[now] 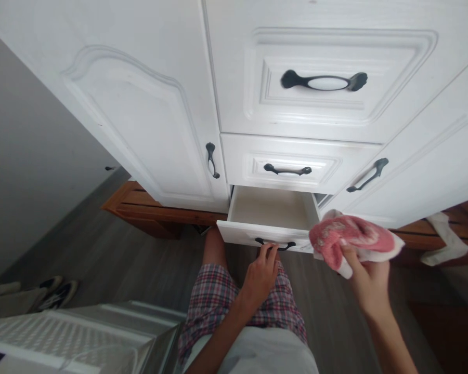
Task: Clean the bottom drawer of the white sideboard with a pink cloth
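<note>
My left hand (260, 275) grips the dark handle (275, 243) of the lowest white drawer (234, 232), which is pulled out and looks empty inside. My right hand (368, 280) holds a pink and white cloth (353, 240) just to the right of the drawer's front corner, at about the drawer's height. Two shut drawers with dark handles, one (287, 170) and a larger one (323, 81), sit above the pulled-out one.
White cabinet doors (140, 119) flank the drawers on both sides. A wooden plinth (148, 210) runs along the floor under the cabinet. Shoes (58, 293) lie at left on the grey floor. A metallic appliance top (81, 332) is at the lower left.
</note>
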Motion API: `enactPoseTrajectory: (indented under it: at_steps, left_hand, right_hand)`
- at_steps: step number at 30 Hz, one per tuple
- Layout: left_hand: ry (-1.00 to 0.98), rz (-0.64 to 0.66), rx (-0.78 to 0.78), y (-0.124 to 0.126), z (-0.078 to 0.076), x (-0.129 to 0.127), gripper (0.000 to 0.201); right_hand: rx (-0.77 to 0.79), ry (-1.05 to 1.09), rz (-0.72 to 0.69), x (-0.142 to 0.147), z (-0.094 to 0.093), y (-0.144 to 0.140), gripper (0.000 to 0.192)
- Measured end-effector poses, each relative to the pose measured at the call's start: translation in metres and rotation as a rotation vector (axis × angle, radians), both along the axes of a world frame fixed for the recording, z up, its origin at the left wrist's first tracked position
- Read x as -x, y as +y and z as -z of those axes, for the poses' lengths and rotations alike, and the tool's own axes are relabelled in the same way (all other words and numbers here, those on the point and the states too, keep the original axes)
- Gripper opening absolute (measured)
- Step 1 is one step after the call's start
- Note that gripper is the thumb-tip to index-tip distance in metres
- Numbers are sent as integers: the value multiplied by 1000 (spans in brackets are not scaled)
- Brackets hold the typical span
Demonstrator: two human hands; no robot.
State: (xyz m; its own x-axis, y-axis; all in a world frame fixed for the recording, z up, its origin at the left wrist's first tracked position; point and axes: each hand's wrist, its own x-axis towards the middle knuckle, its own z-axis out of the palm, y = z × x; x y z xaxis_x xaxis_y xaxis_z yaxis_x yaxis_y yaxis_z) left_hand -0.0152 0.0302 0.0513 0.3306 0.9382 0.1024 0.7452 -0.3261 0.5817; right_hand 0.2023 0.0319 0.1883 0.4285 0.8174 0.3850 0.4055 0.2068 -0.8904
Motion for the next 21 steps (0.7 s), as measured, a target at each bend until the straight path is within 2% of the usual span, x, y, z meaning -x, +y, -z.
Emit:
enactPoseTrajectory:
  at_steps: [3, 5, 8, 11, 13, 15, 18, 21]
  left_hand:
    - [-30, -18, 18, -10, -4, 0, 48]
    - [-40, -45, 37, -17, -5, -1, 41]
    - [-26, -91, 64, -28, -3, -2, 34]
    - [-27, -117, 81, -37, 1, -1, 33]
    - [-50, -131, 91, -39, 3, 0, 35]
    - [-62, -142, 104, -39, 4, 0, 35]
    - [-59, -148, 127, -39, 1, 0, 38]
    - [-45, -151, 158, -41, -3, -1, 39]
  right_hand:
    - [86, -182, -304, 14, -10, 37, 42]
    - [157, -293, -489, 25, -8, 69, 44]
    - [267, -412, -693, 47, 10, 118, 47]
    - [457, -527, -828, 72, 40, 160, 36]
    - [620, -592, -826, 91, 60, 183, 22]
    - [710, -671, -732, 111, 76, 203, 24]
    - [667, -787, -586, 143, 88, 230, 48]
    - [579, -838, -550, 169, 90, 253, 50]
